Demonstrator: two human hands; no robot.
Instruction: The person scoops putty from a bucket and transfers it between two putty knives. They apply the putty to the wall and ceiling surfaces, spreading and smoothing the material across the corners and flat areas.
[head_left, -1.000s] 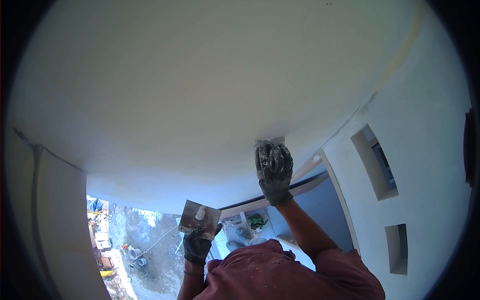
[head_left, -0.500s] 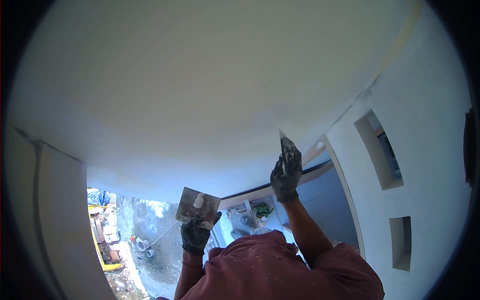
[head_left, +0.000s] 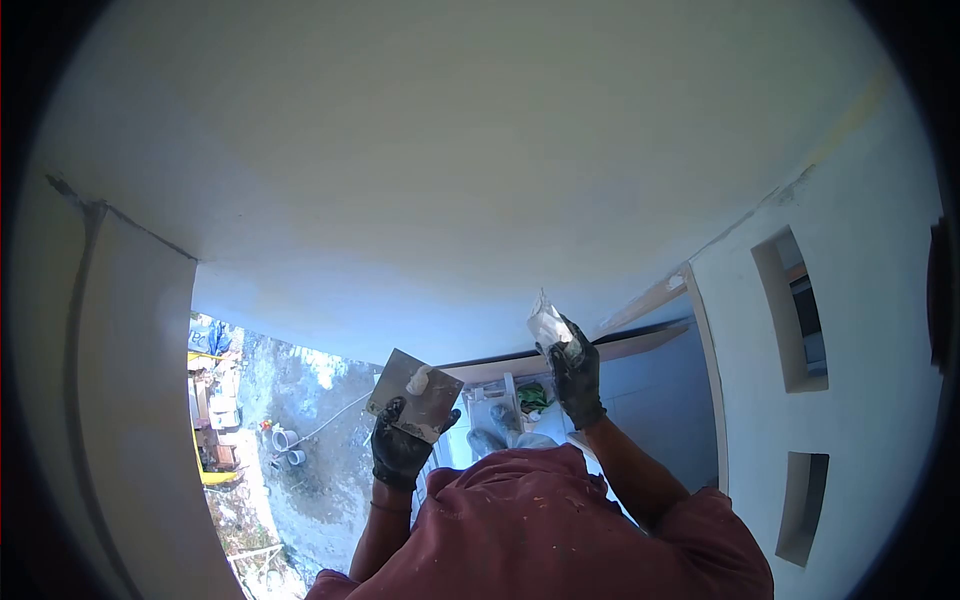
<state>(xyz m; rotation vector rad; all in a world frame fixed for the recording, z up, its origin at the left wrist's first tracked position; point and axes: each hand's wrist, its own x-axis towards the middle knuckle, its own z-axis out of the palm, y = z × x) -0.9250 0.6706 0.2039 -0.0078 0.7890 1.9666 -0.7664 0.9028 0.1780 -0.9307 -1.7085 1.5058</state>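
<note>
1. At the far left, a pale wall section with a dark vertical streak
2. Beyond it, two buckets stand close together on the rough ground
3. The gloved left hand grasps a square metal plate by its lower edge, fingers curled round it; a lump of white paste sits on the plate
4. Between the hands, lower down, lies something green
5. A paste-smeared scraper points upward, tilted, in the clenched fingers of the gloved right hand; whether its tip touches the pale surface behind, I cannot tell
6. At the right, two rectangular recesses in a wall, one above the other
</note>
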